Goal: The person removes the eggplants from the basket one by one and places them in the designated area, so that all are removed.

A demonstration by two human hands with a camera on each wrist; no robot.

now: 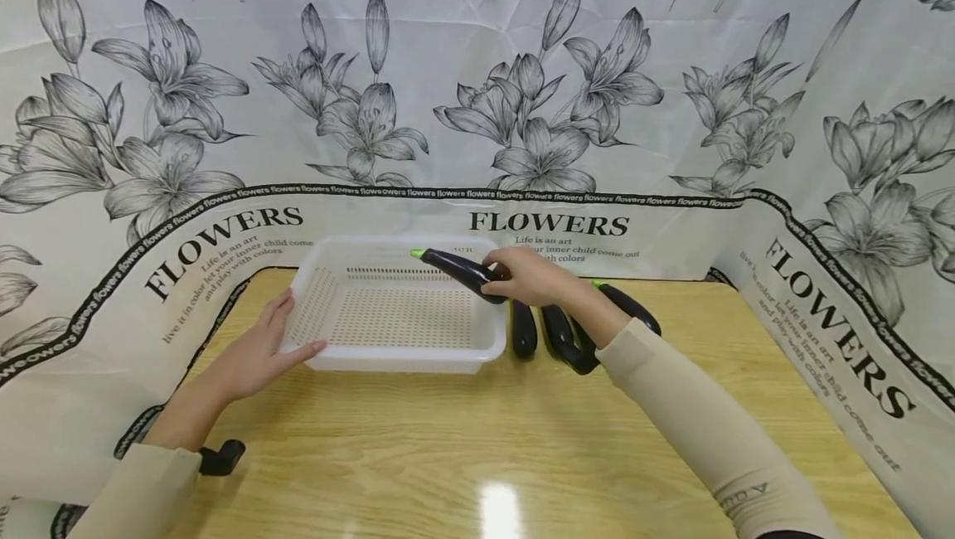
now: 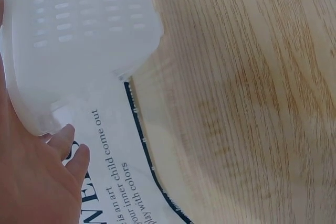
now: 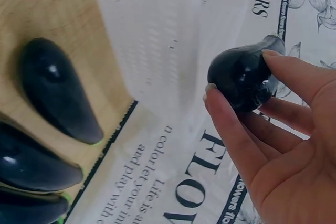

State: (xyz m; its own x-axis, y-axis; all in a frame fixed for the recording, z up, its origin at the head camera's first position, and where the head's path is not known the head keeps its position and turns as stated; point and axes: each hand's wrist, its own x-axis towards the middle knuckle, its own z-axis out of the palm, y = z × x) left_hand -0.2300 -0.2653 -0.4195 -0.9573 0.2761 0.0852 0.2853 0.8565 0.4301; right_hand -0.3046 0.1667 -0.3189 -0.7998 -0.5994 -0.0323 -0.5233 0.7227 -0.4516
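Note:
A white plastic basket (image 1: 418, 354) with slotted walls and base stands at the back of the table, left of centre. My left hand (image 1: 249, 352) holds its front left corner, thumb on the front rim and fingers along the left side; in the left wrist view the fingertips (image 2: 64, 137) touch the basket. Over the basket's right side my right hand (image 1: 530, 274) grips a dark, glossy eggplant (image 1: 455, 269) by its thick end. The green stem end points left above the basket. In the right wrist view, the thumb and fingers close round the eggplant (image 3: 241, 77).
Several more eggplants (image 1: 525, 332) lie on the wooden table (image 1: 418, 448) right of the basket, partly hidden by the right forearm. A flower-printed cloth (image 1: 403, 133) rises behind and at both sides. A black object (image 1: 224, 458) pokes out beside the left sleeve.

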